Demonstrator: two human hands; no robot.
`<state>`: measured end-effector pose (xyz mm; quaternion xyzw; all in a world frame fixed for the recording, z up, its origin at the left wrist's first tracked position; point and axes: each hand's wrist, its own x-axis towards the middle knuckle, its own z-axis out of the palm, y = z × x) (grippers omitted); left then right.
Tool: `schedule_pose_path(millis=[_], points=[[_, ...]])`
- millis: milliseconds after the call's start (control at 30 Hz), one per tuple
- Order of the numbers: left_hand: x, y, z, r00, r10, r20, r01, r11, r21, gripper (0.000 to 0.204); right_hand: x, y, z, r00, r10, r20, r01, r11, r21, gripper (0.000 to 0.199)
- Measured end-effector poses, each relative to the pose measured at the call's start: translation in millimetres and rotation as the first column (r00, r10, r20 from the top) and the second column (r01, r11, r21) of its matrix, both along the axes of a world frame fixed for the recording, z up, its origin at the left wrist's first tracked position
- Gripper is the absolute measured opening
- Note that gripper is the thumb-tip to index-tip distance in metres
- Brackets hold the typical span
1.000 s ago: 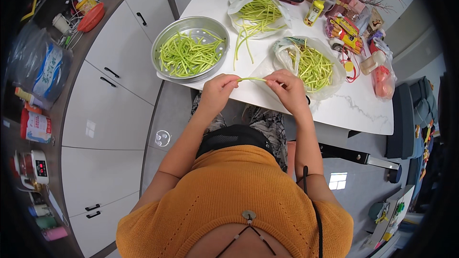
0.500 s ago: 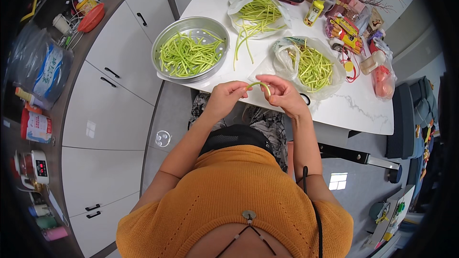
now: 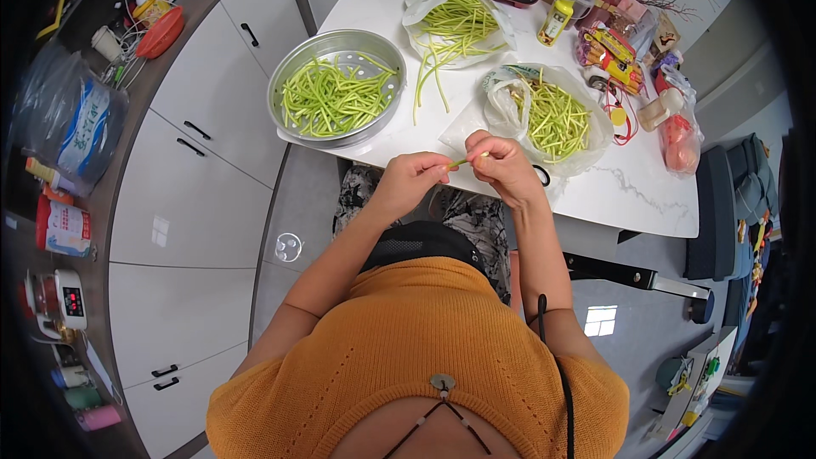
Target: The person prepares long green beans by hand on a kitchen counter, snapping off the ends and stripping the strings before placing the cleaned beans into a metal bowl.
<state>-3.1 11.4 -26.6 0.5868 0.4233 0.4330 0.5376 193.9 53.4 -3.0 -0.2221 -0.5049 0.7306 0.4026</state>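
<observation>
Both hands meet at the table's near edge over a short piece of thin green vegetable stem (image 3: pixel 458 163). My left hand (image 3: pixel 406 182) pinches its left end between thumb and fingertips. My right hand (image 3: pixel 505 173) is closed on the other end, hiding part of it. Beyond my left hand, a round metal steamer pan (image 3: pixel 393 110) with a perforated inside holds a heap of short green stem pieces (image 3: pixel 331 95). A plastic bag (image 3: pixel 508 107) just past my right hand holds more short pieces (image 3: pixel 557 123). Long uncut stems (image 3: pixel 459 21) spill from another bag (image 3: pixel 416 7) farther back.
The white table (image 3: pixel 654 204) also bears a yellow-green bottle (image 3: pixel 557 19), snack packets (image 3: pixel 614 55) and a bag of round reddish things (image 3: pixel 677 138) at right. A black ring-shaped handle (image 3: pixel 541 175) lies near my right hand. Cabinets (image 3: pixel 191 187) line the left side.
The stem was bent in an arch between my hands; now it is nearly straight with less of it showing. My right hand's fingers have closed in more tightly around it.
</observation>
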Motion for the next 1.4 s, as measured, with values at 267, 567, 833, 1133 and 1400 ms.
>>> schedule_pose_path(millis=[267,567,833,1133,1400], points=[[-1.3,-0.7,12.3,0.987,0.159,0.03,-0.159,0.987,-0.002,0.02,2.2,-4.4,10.4,0.998,-0.011,0.067,0.011,1.0,0.005,0.038],[-2.6,2.1,12.1,0.976,0.191,0.105,-0.195,0.981,0.021,0.019,-5.3,-7.9,8.5,0.999,0.034,0.039,-0.034,0.999,0.022,0.042],[-2.1,-1.6,18.2,0.984,0.166,0.058,-0.167,0.986,0.012,0.019,-7.2,-10.0,9.9,0.998,0.006,0.068,-0.005,1.0,-0.014,0.035],[4.9,-4.4,11.3,0.988,0.149,0.031,-0.151,0.984,0.095,0.017,-5.4,-4.0,-2.2,0.986,-0.1,0.133,0.104,0.994,-0.023,0.023],[2.9,-2.1,18.0,0.976,0.186,0.11,-0.183,0.982,-0.039,0.017,-17.1,-9.4,11.0,0.945,-0.309,0.107,0.312,0.95,-0.013,0.02]])
